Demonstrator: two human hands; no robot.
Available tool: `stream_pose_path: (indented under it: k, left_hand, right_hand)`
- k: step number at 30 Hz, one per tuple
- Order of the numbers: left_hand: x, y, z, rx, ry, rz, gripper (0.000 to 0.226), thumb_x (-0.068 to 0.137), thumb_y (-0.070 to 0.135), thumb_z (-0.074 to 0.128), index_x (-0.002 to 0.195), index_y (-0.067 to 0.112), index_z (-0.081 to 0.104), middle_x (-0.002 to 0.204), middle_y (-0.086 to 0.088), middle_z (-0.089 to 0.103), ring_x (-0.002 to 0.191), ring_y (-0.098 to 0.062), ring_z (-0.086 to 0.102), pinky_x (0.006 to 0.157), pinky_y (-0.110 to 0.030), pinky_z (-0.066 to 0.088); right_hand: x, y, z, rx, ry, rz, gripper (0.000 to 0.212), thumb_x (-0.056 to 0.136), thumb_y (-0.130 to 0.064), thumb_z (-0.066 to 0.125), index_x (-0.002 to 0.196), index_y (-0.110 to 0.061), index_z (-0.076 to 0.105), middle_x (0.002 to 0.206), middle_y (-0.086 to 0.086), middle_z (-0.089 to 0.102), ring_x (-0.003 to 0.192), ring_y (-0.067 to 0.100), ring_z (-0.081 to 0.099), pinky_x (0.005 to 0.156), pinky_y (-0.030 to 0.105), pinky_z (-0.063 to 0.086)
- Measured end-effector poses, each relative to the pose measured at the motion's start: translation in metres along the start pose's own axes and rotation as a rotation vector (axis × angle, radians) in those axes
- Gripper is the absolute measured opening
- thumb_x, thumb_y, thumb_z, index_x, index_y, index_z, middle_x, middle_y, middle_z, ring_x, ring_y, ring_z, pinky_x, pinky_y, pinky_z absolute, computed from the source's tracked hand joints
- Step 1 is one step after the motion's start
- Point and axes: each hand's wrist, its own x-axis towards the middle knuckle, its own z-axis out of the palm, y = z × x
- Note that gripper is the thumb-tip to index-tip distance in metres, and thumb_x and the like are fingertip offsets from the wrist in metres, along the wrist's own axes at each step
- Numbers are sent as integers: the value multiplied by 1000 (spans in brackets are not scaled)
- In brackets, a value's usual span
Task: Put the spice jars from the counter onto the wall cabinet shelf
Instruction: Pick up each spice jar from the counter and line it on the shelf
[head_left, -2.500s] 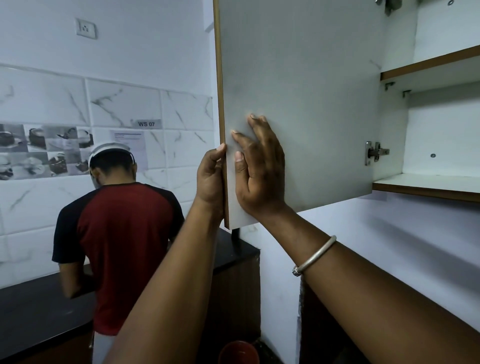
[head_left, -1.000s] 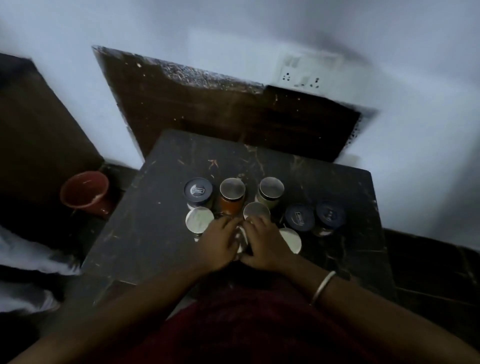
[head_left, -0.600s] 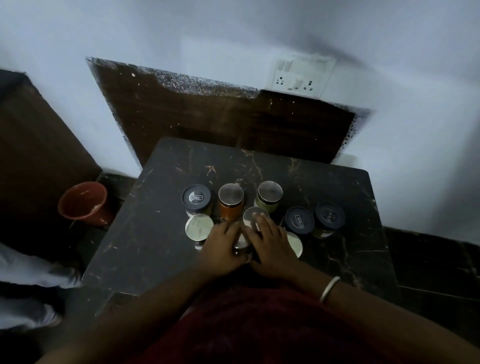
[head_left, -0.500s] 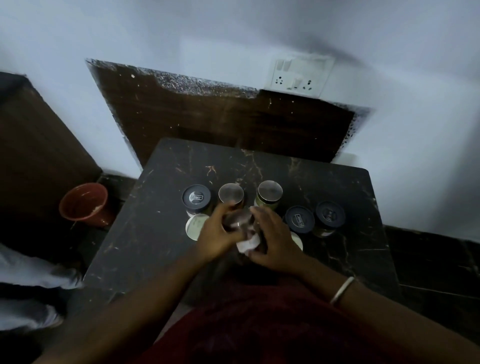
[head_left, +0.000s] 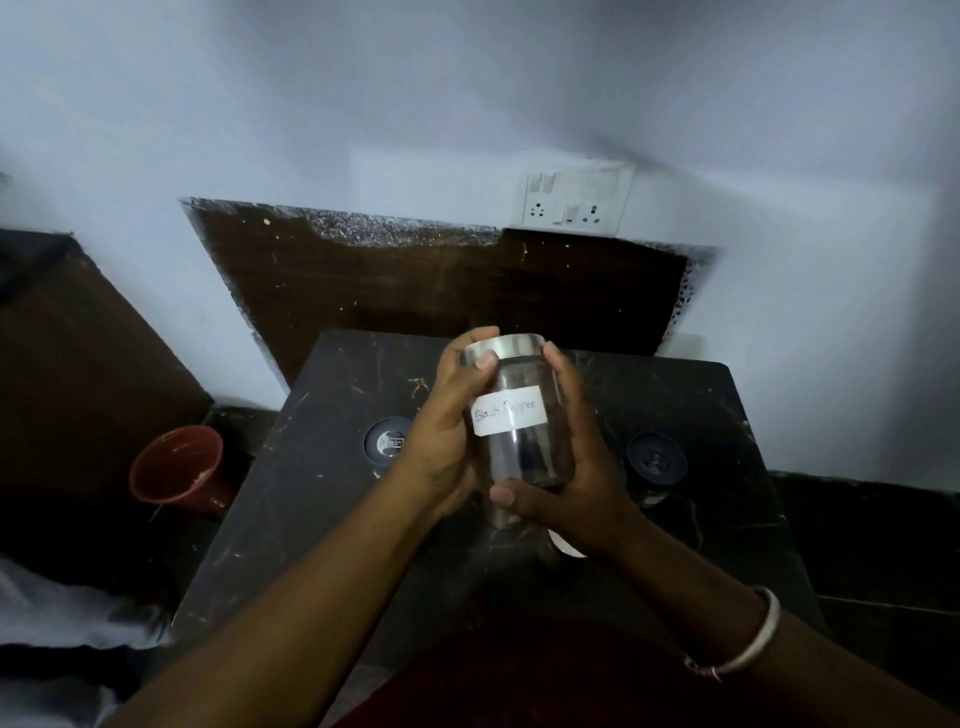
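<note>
Both hands hold a glass spice jar (head_left: 524, 431) up above the dark stone counter (head_left: 291, 509). The jar has a silver lid and a white handwritten label reading black pepper. My left hand (head_left: 441, 441) grips its left side, thumb on the lid's rim. My right hand (head_left: 576, 483) grips its right side and bottom. On the counter a jar with a dark lid (head_left: 387, 447) stands to the left and another dark-lidded jar (head_left: 655, 462) to the right. A white lid (head_left: 563, 543) peeks out under my right wrist. Other jars are hidden behind my hands. The wall cabinet is out of view.
A red-brown pot (head_left: 179, 470) sits on the floor left of the counter. A dark wooden panel (head_left: 441, 291) leans against the white wall behind the counter, with a switch socket (head_left: 571, 200) above it. A pale cloth (head_left: 57, 613) lies at the lower left.
My hands left the cabinet door, went down to the jars and closed round the black pepper jar. Since half a second ago they have lifted it up off the counter.
</note>
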Motion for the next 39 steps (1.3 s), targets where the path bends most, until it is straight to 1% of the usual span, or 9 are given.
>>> stream_pose_path:
  k: [3, 6, 9, 17, 21, 25, 29, 34, 39]
  left_hand:
    - [-3, 14, 18, 65, 3, 18, 46, 92, 49, 62, 130, 24, 58, 130, -15, 66, 114, -32, 64, 101, -56, 49]
    - [-6, 28, 34, 167, 15, 59, 39, 96, 50, 54, 126, 26, 59, 129, -16, 64, 113, -33, 62, 100, -59, 48]
    - [-6, 40, 47, 206, 7, 95, 36, 98, 48, 51, 125, 25, 59, 124, -15, 64, 108, -34, 62, 96, -59, 49]
    - [0, 62, 66, 274, -6, 149, 40, 94, 52, 56, 120, 22, 62, 114, -11, 68, 102, -32, 64, 91, -54, 52]
    - [11, 92, 75, 343, -25, 255, 52, 83, 57, 66, 117, 18, 62, 103, -6, 72, 90, -19, 71, 75, -36, 61]
    - [33, 155, 97, 461, -79, 434, 44, 84, 56, 64, 111, 21, 63, 101, -8, 71, 88, -19, 71, 73, -33, 60]
    - [58, 232, 129, 514, -154, 587, 53, 83, 59, 64, 115, 17, 61, 119, -25, 67, 94, -26, 69, 78, -42, 59]
    - [101, 320, 154, 531, -182, 687, 37, 90, 59, 61, 113, 30, 64, 123, -17, 72, 101, -33, 70, 91, -60, 57]
    - [167, 393, 146, 623, -13, 734, 59, 92, 77, 40, 129, 34, 57, 124, -7, 74, 108, -31, 75, 88, -52, 61]
  right_hand:
    - [-1, -13, -2, 58, 52, -55, 117, 78, -39, 85, 164, -22, 7, 164, -8, 33, 146, 20, 45, 105, 34, 53]
    - [2, -28, -5, 76, 67, -114, 113, 75, -22, 79, 162, -19, 6, 163, -5, 31, 146, 19, 44, 103, 31, 53]
    - [9, -43, -6, 107, 75, -145, 111, 74, -20, 75, 160, -15, 6, 160, -5, 35, 144, 20, 46, 103, 32, 52]
    - [26, -68, -7, 193, 75, -143, 115, 81, -56, 77, 159, -15, 3, 157, -19, 40, 142, 14, 48, 103, 29, 53]
    - [48, -89, -17, 216, 22, -141, 113, 79, -63, 74, 161, -25, 7, 158, -19, 42, 144, 14, 48, 103, 32, 54]
    - [90, -142, -33, -33, 68, -166, 97, 73, -67, 79, 153, -58, 25, 138, -18, 62, 121, 11, 67, 86, 35, 62]
    - [153, -213, -52, -235, 62, -299, 105, 62, -58, 87, 146, -68, 25, 119, -21, 67, 99, 11, 74, 68, 23, 60]
    - [242, -288, -58, -349, -7, -389, 107, 60, -54, 89, 141, -76, 22, 117, -12, 66, 91, 13, 77, 76, 34, 66]
    - [347, -320, -44, -428, 25, -330, 102, 65, -39, 94, 137, -71, 30, 112, 6, 65, 94, 30, 74, 77, 50, 66]
